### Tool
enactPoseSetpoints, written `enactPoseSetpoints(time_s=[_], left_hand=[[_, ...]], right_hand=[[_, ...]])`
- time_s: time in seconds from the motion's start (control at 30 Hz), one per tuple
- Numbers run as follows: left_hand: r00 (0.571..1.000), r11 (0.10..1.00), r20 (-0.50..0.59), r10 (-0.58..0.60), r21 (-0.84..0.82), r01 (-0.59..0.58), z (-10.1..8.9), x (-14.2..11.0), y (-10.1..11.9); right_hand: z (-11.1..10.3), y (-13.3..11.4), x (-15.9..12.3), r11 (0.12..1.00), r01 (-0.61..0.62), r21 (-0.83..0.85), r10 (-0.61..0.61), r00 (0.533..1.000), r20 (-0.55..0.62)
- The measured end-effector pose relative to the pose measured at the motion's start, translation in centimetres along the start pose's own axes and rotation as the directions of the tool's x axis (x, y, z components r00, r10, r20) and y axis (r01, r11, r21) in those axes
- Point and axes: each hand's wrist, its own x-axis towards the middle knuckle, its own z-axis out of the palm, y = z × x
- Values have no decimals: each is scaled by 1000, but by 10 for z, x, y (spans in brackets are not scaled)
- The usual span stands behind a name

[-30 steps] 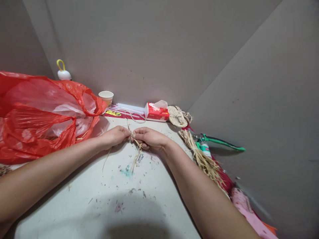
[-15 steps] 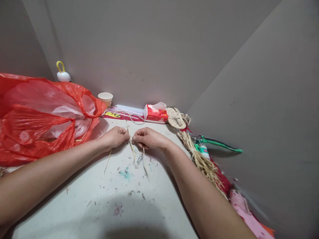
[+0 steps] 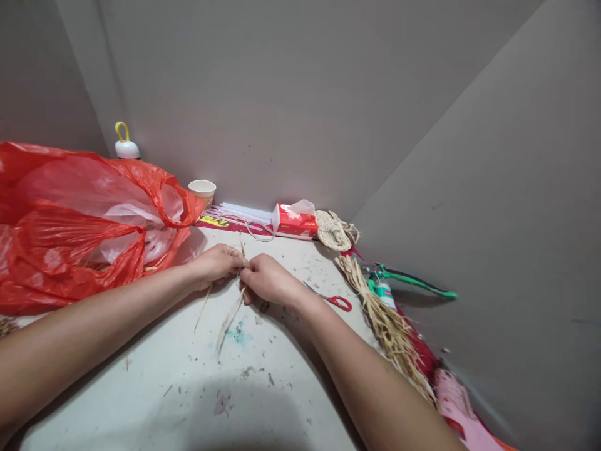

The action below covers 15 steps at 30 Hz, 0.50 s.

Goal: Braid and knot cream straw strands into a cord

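Note:
Over the far middle of the white table, my left hand (image 3: 221,265) is closed in a pinch on a thin straw braid (image 3: 243,245), whose short plaited end sticks up between the hands. My right hand (image 3: 267,279) meets it from the right, fingers closed around loose straw strands (image 3: 228,322) that hang below. One more pale strand (image 3: 202,309) trails down under my left hand. The fingertips nearly touch and partly hide the braid. Red-handled scissors (image 3: 339,303) lie on the table just beyond my right wrist.
A red plastic bag (image 3: 70,232) fills the left. Along the back stand a paper cup (image 3: 203,189), a red tissue pack (image 3: 297,220) and a coiled straw piece (image 3: 333,230). To the right lie a straw bundle (image 3: 380,313) and green-handled pliers (image 3: 413,280).
My right hand has moved left and slightly down, closing in against my left hand. Its strands have swung left. The scissors, hidden before by my right arm, now show.

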Motion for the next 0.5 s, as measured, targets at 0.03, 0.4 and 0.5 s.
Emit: enactPoseSetpoints(time_s=[0.03,0.4,0.5], left_hand=[[1000,1000,6,-5,-10,5,0,0,0],[997,997,-43,-71,-31,70,-1,1,1],[996,997,-58,-73,-10,73,1,1,1]], right_hand=[[2,-1,-1,998,13,-61,-14,1000,-17],[16,-22,-17,816,48,-576,-161,976,-147],[18,-28,-24,774,106,-625,-200,976,-82]])
